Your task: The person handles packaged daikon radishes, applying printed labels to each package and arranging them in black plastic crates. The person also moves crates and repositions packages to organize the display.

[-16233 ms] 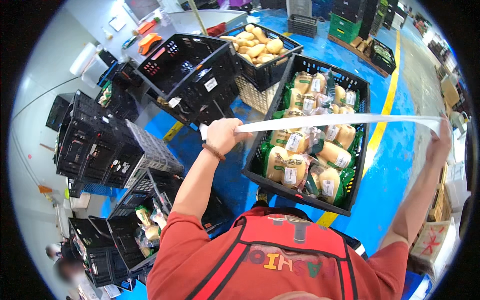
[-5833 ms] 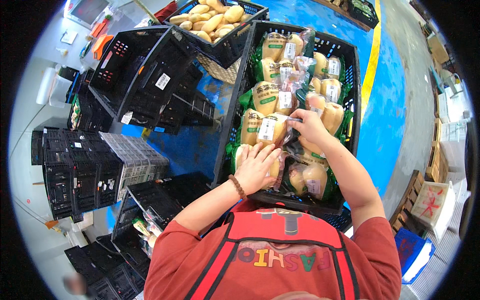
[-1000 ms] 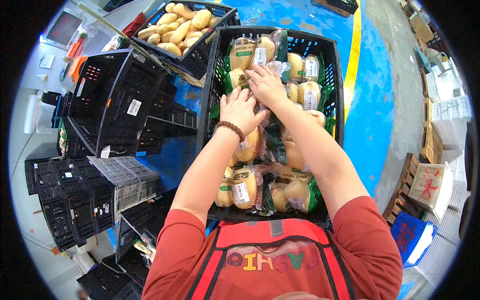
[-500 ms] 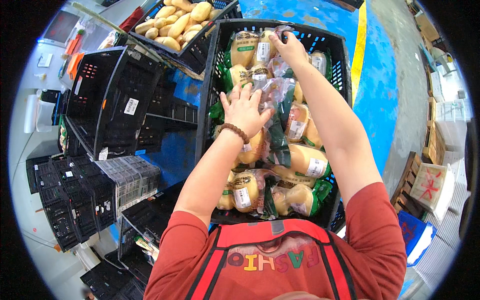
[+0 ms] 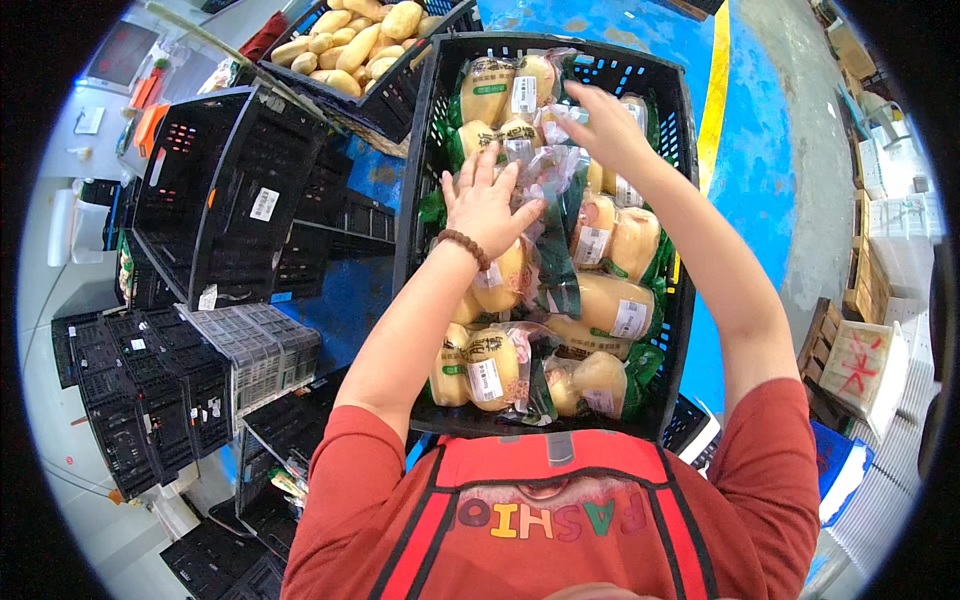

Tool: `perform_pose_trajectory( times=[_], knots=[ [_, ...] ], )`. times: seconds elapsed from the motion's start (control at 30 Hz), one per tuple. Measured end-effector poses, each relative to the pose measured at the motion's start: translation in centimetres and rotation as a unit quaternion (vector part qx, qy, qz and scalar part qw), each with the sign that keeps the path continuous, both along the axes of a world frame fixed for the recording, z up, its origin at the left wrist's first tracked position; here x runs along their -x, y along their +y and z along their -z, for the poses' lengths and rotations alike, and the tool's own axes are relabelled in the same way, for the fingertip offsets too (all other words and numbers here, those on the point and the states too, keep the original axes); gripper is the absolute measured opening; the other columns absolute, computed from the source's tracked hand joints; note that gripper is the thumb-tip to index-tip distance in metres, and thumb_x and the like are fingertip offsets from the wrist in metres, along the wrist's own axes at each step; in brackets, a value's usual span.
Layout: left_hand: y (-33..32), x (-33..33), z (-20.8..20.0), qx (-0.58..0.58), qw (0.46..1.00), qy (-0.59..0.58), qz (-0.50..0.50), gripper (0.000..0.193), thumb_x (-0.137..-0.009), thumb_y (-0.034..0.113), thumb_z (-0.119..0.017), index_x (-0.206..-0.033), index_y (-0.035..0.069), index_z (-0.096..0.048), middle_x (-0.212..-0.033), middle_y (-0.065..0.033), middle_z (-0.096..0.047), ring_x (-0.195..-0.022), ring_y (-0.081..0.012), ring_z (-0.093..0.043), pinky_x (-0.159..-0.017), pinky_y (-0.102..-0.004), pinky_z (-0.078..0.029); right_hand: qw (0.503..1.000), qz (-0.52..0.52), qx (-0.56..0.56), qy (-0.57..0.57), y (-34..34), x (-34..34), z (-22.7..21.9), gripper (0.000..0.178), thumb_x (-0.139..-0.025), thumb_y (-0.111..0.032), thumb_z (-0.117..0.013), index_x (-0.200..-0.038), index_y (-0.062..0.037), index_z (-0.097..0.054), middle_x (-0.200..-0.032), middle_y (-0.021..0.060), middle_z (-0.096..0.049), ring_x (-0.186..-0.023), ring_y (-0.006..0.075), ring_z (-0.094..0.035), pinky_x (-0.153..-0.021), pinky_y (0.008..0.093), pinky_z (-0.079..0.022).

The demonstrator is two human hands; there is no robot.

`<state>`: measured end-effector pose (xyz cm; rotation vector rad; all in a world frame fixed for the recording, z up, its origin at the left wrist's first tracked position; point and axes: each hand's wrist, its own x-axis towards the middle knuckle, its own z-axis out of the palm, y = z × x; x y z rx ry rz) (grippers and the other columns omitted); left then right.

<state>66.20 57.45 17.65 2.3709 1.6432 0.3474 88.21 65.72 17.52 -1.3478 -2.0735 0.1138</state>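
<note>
Bagged vegetables (image 5: 488, 360) lie in a black crate (image 5: 672, 120), the left hand (image 5: 485, 210) spread on them at its ten o'clock, the right hand (image 5: 617, 132) loosely extended at one o'clock.

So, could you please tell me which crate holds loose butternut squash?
The black crate at the picture's top edge, left of the centre crate: its squash lie bare, unlike the bagged squash.

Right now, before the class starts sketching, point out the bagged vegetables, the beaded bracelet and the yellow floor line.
Bagged vegetables (image 5: 602, 300), head view: one pack's pale side.
Beaded bracelet (image 5: 466, 246), head view: its beads.
Yellow floor line (image 5: 714, 100), head view: its painted upper stretch.
</note>
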Motion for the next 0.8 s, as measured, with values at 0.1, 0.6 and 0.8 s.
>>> perform_pose_trajectory(
  times=[0.1, 0.6, 0.8],
  knots=[
    [-3.6, 0.4, -1.6, 0.033, 0.999, -0.024, 0.026, 0.067, -0.083, 0.051, -0.054, -0.136, 0.012, -0.040, -0.148, -0.0154, -0.023, -0.137, -0.0350, -0.016, -0.107, -0.0605, -0.012, 0.950, -0.074, 0.303, -0.001, -9.5, -2.0, -4.5, 0.043, -0.084, -0.027, -0.062, -0.119, -0.0036, -0.056, -0.115, 0.0190, -0.058, -0.108, 0.0347, -0.055, -0.090, 0.0386, -0.044],
    [-15.3, -1.4, -2.7, 0.044, 0.988, 0.038, 0.142, 0.073, -0.080, 0.050, -0.059, -0.137, 0.010, -0.038, -0.145, -0.0169, -0.028, -0.134, -0.0384, -0.021, -0.106, -0.0580, -0.017, 0.975, -0.090, 0.185, -0.080, -25.9, -3.4, -6.1, 0.022, -0.079, -0.023, -0.063, -0.095, -0.0090, -0.064, -0.087, 0.0093, -0.063, -0.088, 0.0285, -0.059, -0.075, 0.0402, -0.046],
    [-20.2, -2.9, -1.1, 0.099, 0.947, -0.050, 0.302, 0.082, -0.075, 0.032, -0.067, -0.137, -0.003, -0.028, -0.136, -0.0210, -0.039, -0.128, -0.0350, -0.035, -0.106, -0.0420, -0.029, 0.970, -0.090, 0.170, -0.151, -30.9, -2.2, -4.3, 0.036, -0.077, -0.023, -0.064, -0.108, -0.0062, -0.059, -0.098, 0.0109, -0.064, -0.095, 0.0272, -0.059, -0.085, 0.0379, -0.044]
  ],
)
